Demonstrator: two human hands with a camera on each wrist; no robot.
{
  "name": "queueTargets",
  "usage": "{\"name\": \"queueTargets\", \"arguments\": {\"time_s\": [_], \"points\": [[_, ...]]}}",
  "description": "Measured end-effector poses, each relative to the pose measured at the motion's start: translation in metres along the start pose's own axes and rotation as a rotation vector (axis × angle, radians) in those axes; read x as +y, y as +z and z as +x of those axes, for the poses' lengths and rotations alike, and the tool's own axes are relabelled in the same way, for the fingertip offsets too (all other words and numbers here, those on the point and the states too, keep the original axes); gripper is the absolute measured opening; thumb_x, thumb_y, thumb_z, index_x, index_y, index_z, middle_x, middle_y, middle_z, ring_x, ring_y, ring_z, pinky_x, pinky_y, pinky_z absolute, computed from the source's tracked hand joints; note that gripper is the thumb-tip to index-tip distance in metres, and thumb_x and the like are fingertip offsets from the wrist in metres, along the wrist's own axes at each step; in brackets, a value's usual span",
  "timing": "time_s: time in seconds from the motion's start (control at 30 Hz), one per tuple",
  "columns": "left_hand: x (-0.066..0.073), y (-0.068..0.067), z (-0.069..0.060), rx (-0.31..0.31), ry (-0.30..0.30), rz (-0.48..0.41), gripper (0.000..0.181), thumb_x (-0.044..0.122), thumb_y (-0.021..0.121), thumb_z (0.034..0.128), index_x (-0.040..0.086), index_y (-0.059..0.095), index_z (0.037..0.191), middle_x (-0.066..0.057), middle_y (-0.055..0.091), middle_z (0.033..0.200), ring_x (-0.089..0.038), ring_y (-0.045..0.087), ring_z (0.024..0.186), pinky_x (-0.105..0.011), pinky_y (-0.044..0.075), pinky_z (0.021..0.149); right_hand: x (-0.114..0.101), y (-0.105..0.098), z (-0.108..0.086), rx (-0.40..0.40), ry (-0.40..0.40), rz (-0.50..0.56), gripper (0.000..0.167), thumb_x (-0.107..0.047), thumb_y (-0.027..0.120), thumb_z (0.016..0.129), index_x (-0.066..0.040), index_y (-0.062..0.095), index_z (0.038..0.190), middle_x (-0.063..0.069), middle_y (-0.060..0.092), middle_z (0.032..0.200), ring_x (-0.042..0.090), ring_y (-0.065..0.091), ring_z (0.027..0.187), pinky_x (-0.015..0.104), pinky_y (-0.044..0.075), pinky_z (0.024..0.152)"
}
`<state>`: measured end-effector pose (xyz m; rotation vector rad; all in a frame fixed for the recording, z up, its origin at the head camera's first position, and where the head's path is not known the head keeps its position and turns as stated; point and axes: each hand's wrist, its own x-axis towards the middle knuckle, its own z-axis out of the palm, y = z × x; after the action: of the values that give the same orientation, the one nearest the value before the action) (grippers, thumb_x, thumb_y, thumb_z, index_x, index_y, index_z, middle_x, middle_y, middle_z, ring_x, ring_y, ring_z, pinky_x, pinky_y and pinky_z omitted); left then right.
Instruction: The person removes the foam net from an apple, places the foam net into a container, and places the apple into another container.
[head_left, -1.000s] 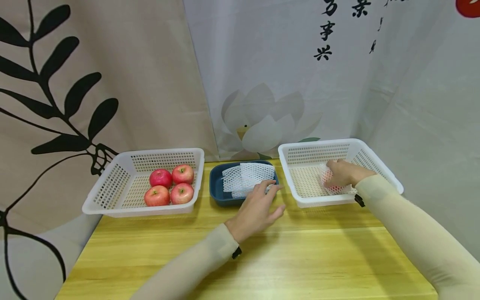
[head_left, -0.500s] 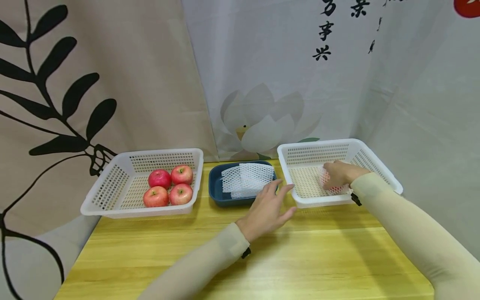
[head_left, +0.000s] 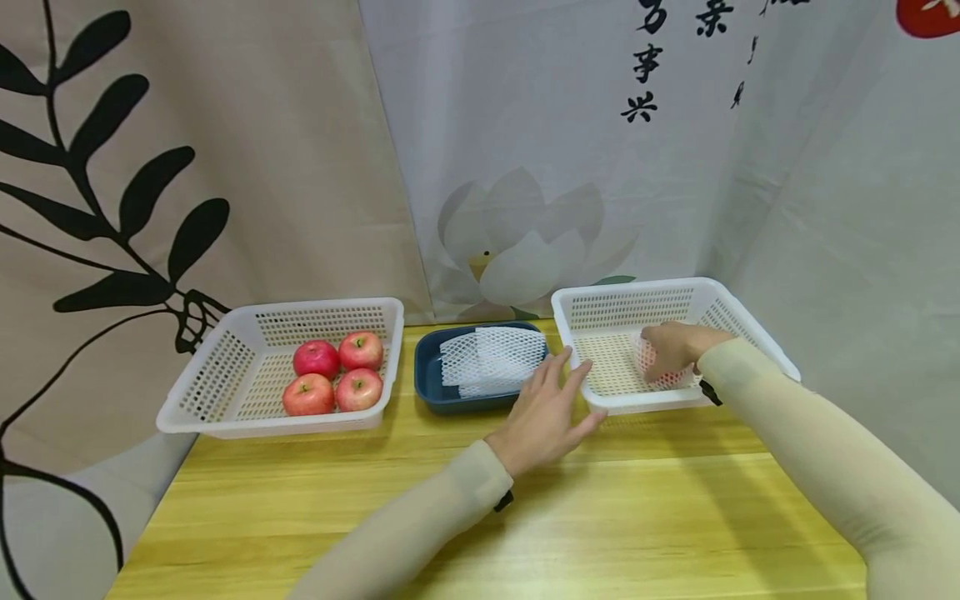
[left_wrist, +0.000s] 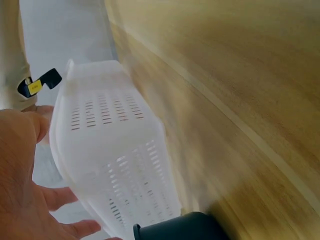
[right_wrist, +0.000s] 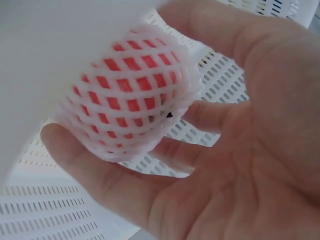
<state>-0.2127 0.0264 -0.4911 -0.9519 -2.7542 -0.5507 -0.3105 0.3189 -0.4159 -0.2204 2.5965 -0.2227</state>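
Observation:
In the right white basket (head_left: 757,343), my right hand (head_left: 678,348) holds an apple in a white foam net sleeve (right_wrist: 132,95). The right wrist view shows the fingers and thumb curled round it, red skin showing through the mesh. My left hand (head_left: 542,423) is over the table just in front of the blue tray (head_left: 442,407), its fingers spread and holding nothing. Whether its fingertips touch the right basket's rim I cannot tell. Flat white foam net sleeves (head_left: 495,362) lie in the tray.
The left white basket (head_left: 202,396) has several bare red apples (head_left: 309,394) along its right side. All containers stand in a row at the back of the wooden table (head_left: 600,517), before a hanging curtain (head_left: 510,108).
My left hand has moved right, from the front of the blue tray toward the right basket. My right hand stays on the netted apple in the basket, nearly still.

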Motion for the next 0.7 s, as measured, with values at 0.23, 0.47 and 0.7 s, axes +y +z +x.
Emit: {"name": "queueTargets", "arguments": {"time_s": [0.23,0.47,0.7], "points": [[0.001,0.007,0.008,-0.026,-0.072,-0.023,0.09,0.068,0.039,0.1214,0.009,0.023,0.186,-0.023,0.02,0.194,-0.055,0.032,0.176,-0.069,0.043,0.137,0.004,-0.003,0.006,-0.021,-0.022,-0.009,0.097,-0.028,0.089,0.1,0.007,0.039,0.175,0.04,0.049,0.174,0.046,0.068,0.13,0.047,0.07,0.073],[0.002,0.013,0.014,-0.054,-0.145,-0.061,0.096,0.073,0.03,0.1209,0.008,0.008,0.188,-0.016,0.007,0.198,-0.053,0.021,0.18,-0.071,0.038,0.14,0.004,-0.002,0.01,-0.034,-0.022,-0.027,0.098,-0.029,0.088,0.101,0.006,0.037,0.177,0.04,0.047,0.175,0.043,0.068,0.128,0.042,0.068,0.069],[0.003,0.018,0.019,-0.057,-0.18,-0.022,0.095,0.071,0.035,0.1206,0.009,0.009,0.188,-0.012,0.005,0.199,-0.053,0.022,0.18,-0.071,0.035,0.141,0.004,-0.004,0.012,-0.019,-0.017,-0.047,0.098,-0.031,0.09,0.1,0.005,0.04,0.176,0.039,0.047,0.175,0.043,0.069,0.126,0.047,0.07,0.072]]}}
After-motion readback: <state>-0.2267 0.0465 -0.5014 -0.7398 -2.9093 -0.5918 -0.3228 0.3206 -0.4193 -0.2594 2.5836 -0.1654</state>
